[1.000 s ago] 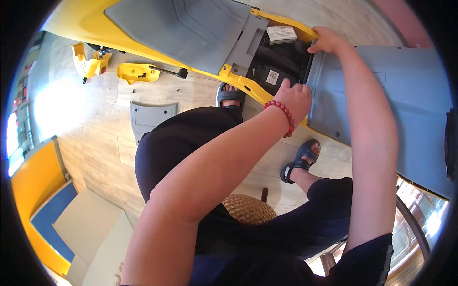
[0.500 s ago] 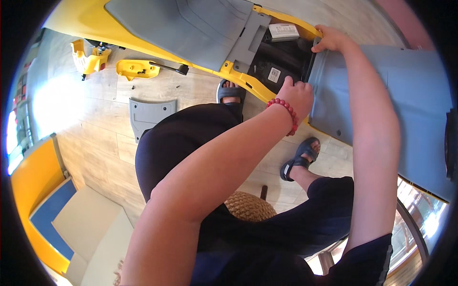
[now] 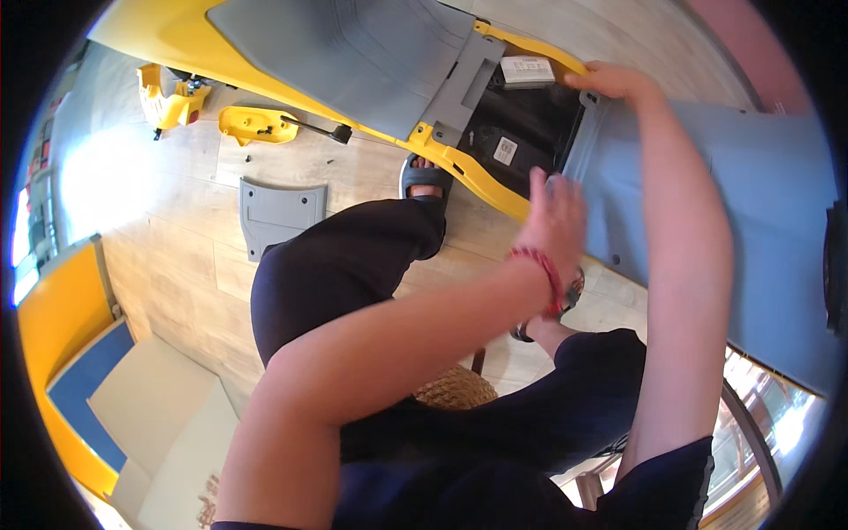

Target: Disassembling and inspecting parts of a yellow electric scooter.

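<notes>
A large yellow and grey plastic body (image 3: 353, 62), perhaps a scooter's, lies across the top. In its black compartment (image 3: 530, 115) sits a small white-labelled box (image 3: 527, 71); a square white label (image 3: 505, 151) is stuck lower down. My left hand (image 3: 556, 216), with a red bead bracelet (image 3: 552, 274), is raised at the compartment's near corner. Its fingers are stretched out, blurred, with nothing visible in them. At the far corner my right hand (image 3: 614, 79) has its fingers closed over the yellow rim (image 3: 570, 64), next to the blue-grey panel (image 3: 707, 194).
On the wooden floor at left lie a loose grey panel (image 3: 281, 212), a yellow cover (image 3: 256, 125) with a black lever (image 3: 339, 133), another yellow part (image 3: 168, 102) and small dark screws. Between my legs is a woven stool (image 3: 455, 389). Cardboard (image 3: 155, 393) stands at lower left.
My left hand has come off the near rim, lifting and straightening its fingers. My right hand has slid slightly left along the far rim. The view has shifted a little.
</notes>
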The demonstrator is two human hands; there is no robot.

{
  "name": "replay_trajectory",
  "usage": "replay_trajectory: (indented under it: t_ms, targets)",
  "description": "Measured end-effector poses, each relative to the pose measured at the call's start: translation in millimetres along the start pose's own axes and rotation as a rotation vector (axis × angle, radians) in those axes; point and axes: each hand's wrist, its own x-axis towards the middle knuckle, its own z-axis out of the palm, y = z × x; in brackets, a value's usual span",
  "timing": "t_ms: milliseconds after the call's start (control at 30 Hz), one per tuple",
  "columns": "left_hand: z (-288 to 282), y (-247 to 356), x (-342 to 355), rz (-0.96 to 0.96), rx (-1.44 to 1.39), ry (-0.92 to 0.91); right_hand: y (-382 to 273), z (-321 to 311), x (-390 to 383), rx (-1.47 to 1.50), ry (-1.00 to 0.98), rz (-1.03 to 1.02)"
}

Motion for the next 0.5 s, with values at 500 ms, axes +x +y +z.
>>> replay_trajectory:
  t_ms: [500]
  targets:
    - [-83, 30, -57, 0.432, -0.166, -0.651, -65, 1, 98, 0.129, 0.132, 0.064]
